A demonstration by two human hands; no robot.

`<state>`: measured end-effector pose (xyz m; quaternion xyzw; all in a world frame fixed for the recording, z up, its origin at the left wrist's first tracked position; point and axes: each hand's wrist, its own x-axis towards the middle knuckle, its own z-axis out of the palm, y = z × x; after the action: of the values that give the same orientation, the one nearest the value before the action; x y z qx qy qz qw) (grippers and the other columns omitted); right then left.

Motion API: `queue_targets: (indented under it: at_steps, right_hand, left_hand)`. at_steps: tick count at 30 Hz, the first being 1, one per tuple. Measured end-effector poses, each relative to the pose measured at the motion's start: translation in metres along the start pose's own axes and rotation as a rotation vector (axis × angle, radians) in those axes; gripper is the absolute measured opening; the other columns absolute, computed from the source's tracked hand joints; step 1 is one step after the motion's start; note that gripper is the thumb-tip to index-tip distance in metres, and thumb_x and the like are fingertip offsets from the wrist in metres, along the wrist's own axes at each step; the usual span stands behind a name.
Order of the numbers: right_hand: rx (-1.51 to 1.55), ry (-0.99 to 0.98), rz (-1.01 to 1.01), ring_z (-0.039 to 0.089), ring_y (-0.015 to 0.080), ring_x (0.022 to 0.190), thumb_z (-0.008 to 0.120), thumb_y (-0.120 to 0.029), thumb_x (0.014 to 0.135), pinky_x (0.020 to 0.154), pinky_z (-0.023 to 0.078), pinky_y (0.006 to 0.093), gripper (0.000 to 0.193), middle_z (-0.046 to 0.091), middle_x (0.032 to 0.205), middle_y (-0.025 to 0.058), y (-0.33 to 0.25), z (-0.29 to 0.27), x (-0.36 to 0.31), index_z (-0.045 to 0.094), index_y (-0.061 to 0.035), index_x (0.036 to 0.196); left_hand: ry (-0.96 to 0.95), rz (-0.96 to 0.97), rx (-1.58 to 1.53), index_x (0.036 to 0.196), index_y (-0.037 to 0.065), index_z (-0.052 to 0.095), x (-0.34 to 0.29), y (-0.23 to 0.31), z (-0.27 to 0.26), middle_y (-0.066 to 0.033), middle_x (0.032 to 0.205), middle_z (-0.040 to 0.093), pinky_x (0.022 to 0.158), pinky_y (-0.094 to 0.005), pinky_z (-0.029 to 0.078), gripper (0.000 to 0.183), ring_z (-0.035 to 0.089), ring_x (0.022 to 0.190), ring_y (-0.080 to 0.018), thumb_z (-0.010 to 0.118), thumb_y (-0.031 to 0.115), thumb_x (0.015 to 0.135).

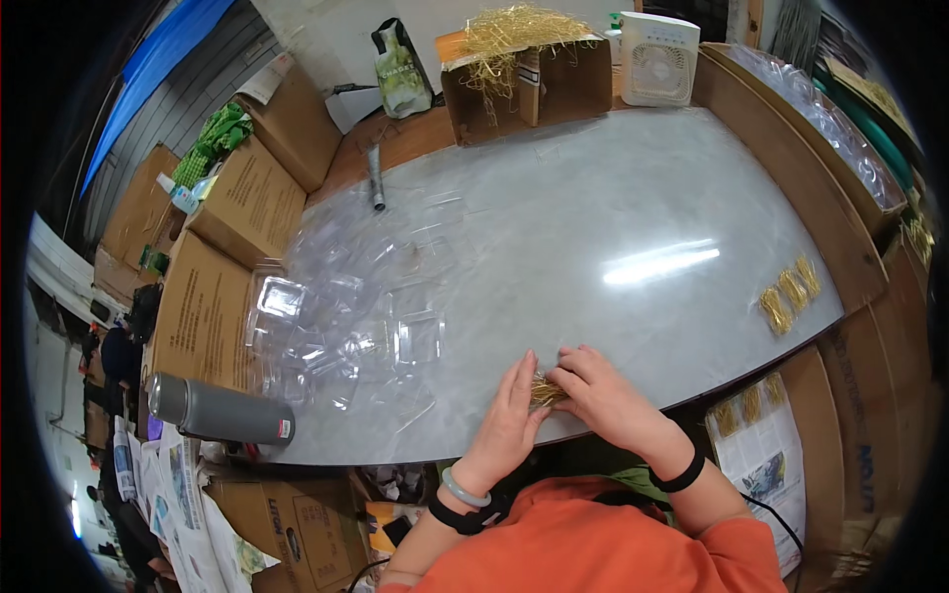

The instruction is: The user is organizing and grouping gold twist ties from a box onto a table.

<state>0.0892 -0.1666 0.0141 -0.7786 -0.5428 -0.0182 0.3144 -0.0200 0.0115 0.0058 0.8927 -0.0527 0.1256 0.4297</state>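
A small bundle of gold tinsel strands (546, 391) lies between my hands at the near edge of the grey table (554, 247). My left hand (508, 420) presses against its left side, with the fingers held together and pointing away and the thumb near the strands. My right hand (605, 397) closes on it from the right with bent fingers, which hide part of the bundle. Three similar gold bundles (794, 291) lie in a row at the table's right edge. Clear plastic boxes (346, 296) are piled loosely on the left part of the table.
A grey bottle (237, 410) lies at the near left edge. A cardboard box (583, 84) topped with gold strands and a white fan unit (659, 59) stand at the back. Cartons (203, 316) line the left. More gold bundles (751, 403) lie on paper below the right edge.
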Motion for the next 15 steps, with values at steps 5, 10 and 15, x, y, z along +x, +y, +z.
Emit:
queue_targets:
  at_steps: [5,10,15]
  right_hand:
    - [0.11,0.014,0.084,0.053,0.0395,0.124,0.073,-0.015,0.085,0.11,0.043,0.0449,0.049,0.055,0.126,0.0206,-0.009,-0.002,-0.001,0.054,0.0003,0.127]
    - [-0.026,0.013,-0.05,0.05,0.0405,0.129,0.072,-0.014,0.086,0.111,0.043,0.0452,0.052,0.051,0.135,0.0215,-0.012,0.005,0.006,0.051,0.0028,0.131]
    - [-0.061,0.005,0.024,0.049,0.0403,0.132,0.068,-0.016,0.09,0.114,0.04,0.0478,0.053,0.052,0.137,0.0203,-0.012,0.008,0.0,0.048,0.0047,0.134]
  left_hand:
    - [-0.038,-0.001,-0.021,0.16,0.002,0.015,0.001,-0.001,-0.002,-0.0281,0.152,0.035,0.112,-0.0469,0.039,0.085,0.041,0.138,-0.0454,0.061,-0.007,0.089]
    - [-0.053,0.043,-0.126,0.161,0.003,0.007,0.008,-0.005,-0.009,-0.0254,0.159,0.027,0.121,-0.0452,0.028,0.093,0.03,0.148,-0.0415,0.057,-0.01,0.084]
    - [-0.006,-0.064,-0.663,0.162,0.002,0.004,0.005,0.002,-0.007,-0.02,0.164,0.019,0.127,-0.0429,0.013,0.096,0.015,0.156,-0.0324,0.047,-0.016,0.077]
